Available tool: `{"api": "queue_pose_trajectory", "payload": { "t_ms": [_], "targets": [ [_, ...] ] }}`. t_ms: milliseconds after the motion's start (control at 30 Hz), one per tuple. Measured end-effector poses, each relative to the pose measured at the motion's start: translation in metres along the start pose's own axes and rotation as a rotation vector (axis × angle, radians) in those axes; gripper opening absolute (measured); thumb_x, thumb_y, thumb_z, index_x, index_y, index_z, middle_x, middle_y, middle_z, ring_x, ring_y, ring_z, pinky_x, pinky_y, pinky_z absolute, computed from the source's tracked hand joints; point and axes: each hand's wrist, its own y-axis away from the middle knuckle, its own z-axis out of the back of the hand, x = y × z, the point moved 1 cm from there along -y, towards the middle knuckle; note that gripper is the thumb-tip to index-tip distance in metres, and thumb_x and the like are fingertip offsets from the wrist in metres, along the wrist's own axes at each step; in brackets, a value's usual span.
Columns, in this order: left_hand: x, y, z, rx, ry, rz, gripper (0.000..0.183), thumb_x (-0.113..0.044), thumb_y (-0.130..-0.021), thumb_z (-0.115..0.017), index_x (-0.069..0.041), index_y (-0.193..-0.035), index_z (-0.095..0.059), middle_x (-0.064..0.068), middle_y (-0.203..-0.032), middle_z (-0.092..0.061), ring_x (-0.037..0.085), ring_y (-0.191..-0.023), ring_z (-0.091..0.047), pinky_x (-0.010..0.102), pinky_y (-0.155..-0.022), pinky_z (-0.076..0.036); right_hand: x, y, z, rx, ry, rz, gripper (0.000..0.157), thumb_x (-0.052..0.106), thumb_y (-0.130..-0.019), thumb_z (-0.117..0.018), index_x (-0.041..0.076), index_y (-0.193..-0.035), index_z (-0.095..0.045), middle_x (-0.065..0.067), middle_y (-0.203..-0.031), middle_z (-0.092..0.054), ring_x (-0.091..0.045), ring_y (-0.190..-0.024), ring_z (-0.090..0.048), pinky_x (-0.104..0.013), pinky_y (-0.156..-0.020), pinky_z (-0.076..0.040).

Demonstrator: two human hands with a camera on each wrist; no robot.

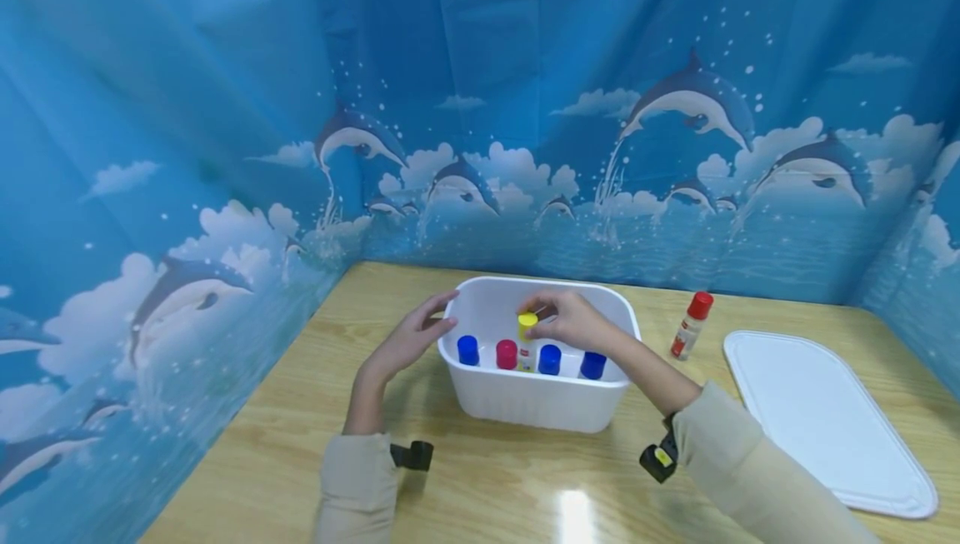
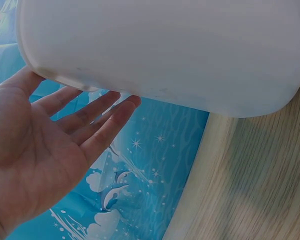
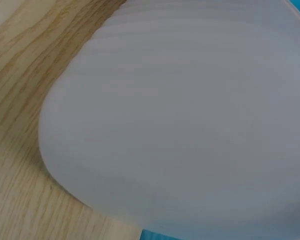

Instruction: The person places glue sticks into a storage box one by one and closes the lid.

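A white plastic bin point(image 1: 540, 401) stands on the wooden table. Inside it, in the head view, is a small clear bottle with a yellow cap point(image 1: 527, 326), and my right hand point(image 1: 573, 321) pinches it by the cap. Bottles with blue caps point(image 1: 550, 358) and one with a red cap point(image 1: 506, 353) stand around it, their lower parts hidden by the bin's front wall. At the bin's left end, my left hand point(image 1: 408, 336) touches the rim; the left wrist view shows its fingers point(image 2: 102, 132) nearly straight against the wall. The right wrist view shows only the bin's outside, not the hand.
To the right of the bin a red-capped clear bottle point(image 1: 690, 327) stands on the table. Beyond it lies a white lid-like tray point(image 1: 832, 419) with rounded corners at one end. A blue dolphin-print curtain point(image 1: 480, 111) hangs behind and beside the table.
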Motion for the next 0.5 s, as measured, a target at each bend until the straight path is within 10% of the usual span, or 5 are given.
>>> {"api": "queue_pose_trajectory", "payload": {
  "t_ms": [500],
  "targets": [
    [0.0013, -0.0003, 0.0003, 0.000, 0.008, -0.002, 0.053, -0.037, -0.093, -0.053, -0.022, -0.141, -0.037, 0.011, -0.142, -0.034, 0.031, -0.121, -0.041, 0.048, -0.096, -0.038, 0.0022, 0.0025, 0.0002, 0.066, -0.004, -0.011, 0.027, 0.011, -0.085, -0.066, 0.006, -0.111, -0.063, -0.006, -0.107, -0.063, -0.021, -0.098, -0.059, -0.036, -0.086, -0.049]
  ]
}}
